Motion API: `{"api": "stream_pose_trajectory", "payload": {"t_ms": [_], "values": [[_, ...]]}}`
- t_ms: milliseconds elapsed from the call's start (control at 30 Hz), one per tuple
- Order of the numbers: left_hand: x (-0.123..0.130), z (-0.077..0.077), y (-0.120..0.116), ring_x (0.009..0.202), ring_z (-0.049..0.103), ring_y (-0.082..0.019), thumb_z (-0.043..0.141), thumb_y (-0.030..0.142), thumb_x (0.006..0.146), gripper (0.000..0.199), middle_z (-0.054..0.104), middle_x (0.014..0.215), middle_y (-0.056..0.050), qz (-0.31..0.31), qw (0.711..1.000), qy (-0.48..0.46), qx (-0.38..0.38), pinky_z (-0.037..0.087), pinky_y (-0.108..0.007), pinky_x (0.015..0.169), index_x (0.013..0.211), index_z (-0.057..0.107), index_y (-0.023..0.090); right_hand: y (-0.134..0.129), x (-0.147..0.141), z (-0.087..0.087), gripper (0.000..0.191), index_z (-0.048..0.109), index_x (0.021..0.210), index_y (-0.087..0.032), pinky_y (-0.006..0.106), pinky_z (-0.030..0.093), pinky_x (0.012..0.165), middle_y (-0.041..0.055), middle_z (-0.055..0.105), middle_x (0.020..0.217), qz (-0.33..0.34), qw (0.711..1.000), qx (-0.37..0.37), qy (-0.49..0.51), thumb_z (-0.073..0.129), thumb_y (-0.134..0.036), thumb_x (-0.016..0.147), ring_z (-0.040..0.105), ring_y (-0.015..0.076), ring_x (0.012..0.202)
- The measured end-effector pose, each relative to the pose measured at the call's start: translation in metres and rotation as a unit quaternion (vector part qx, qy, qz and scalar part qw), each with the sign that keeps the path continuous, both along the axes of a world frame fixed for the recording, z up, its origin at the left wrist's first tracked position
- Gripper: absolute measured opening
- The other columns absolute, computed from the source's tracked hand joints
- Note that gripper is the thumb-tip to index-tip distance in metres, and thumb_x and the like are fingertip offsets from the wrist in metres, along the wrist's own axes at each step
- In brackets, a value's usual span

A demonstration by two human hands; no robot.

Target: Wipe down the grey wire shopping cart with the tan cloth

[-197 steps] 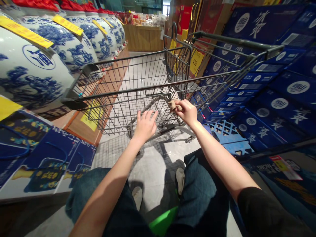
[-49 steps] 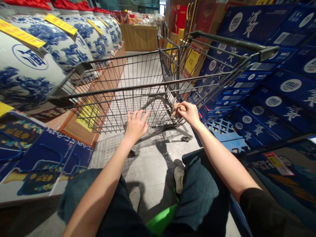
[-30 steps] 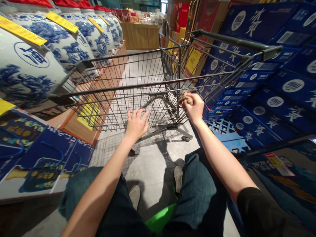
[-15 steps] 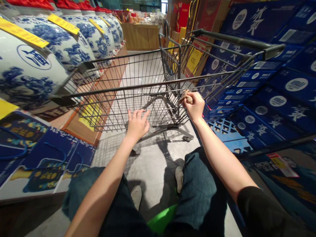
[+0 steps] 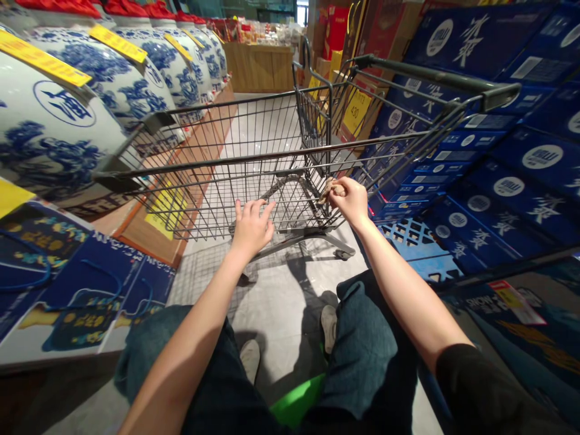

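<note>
A dark metal shopping cart [image 5: 254, 158] stands sideways across the aisle in front of me. My right hand [image 5: 352, 199] is closed on a crumpled tan-brown cloth [image 5: 330, 190], held against the wire side of the basket near its rear end. My left hand [image 5: 252, 228] has its fingers apart and rests at the lower wires of the near side, with nothing in it. Whether its fingertips press on the wires I cannot tell. Through the mesh, no goods show in the basket.
Large blue-and-white jars [image 5: 58, 121] line a wooden ledge [image 5: 129, 229] on the left, with blue gift boxes [image 5: 67, 296] nearer me. Stacked blue cartons [image 5: 502, 175] rise on the right beside a light-blue plastic pallet [image 5: 408, 241]. Something green [image 5: 299, 400] is beneath me.
My right hand has moved with the cloth down and slightly left along the cart's side. My left hand and the cart look unmoved.
</note>
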State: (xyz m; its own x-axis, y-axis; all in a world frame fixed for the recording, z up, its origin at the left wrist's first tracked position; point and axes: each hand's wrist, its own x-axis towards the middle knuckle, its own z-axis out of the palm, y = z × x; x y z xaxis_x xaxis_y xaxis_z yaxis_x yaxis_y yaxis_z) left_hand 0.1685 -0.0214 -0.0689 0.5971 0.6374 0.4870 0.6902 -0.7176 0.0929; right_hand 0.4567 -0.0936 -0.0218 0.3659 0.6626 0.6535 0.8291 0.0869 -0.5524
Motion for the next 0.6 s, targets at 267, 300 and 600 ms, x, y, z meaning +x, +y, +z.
{"api": "stream_pose_trajectory", "payload": {"t_ms": [267,300,600], "values": [[0.000,-0.001,-0.002,0.139,0.050,-0.037,0.052,0.025,0.096,0.054,0.061,0.145,-0.018,0.000,1.000,-0.001,-0.001,0.019,-0.072,0.128,0.149,0.060,0.020,-0.001,0.001,-0.006,0.008,0.067,0.083,-0.023,0.036,0.054,0.083,0.0065,0.075,0.090,0.003,1.000,-0.024,-0.015,0.060,-0.022,0.079,0.070,0.0250,0.089],[0.000,-0.001,-0.002,0.139,0.051,-0.037,0.051,0.025,0.097,0.054,0.061,0.145,-0.018,0.001,1.000,-0.001,0.002,0.019,-0.072,0.128,0.149,0.060,0.019,-0.001,-0.001,-0.008,0.007,0.067,0.080,-0.024,0.036,0.054,0.081,0.0061,0.075,0.088,0.016,0.998,-0.057,-0.027,0.062,-0.021,0.076,0.070,0.0249,0.086],[0.000,0.000,-0.002,0.140,0.050,-0.037,0.050,0.026,0.097,0.054,0.060,0.146,-0.018,0.001,1.000,0.000,-0.005,0.019,-0.072,0.128,0.149,0.060,0.019,-0.009,0.027,0.007,0.019,0.070,0.101,-0.024,0.039,0.054,0.092,0.0076,0.074,0.103,-0.060,0.985,0.159,0.001,0.058,-0.032,0.090,0.069,0.0239,0.099]]}}
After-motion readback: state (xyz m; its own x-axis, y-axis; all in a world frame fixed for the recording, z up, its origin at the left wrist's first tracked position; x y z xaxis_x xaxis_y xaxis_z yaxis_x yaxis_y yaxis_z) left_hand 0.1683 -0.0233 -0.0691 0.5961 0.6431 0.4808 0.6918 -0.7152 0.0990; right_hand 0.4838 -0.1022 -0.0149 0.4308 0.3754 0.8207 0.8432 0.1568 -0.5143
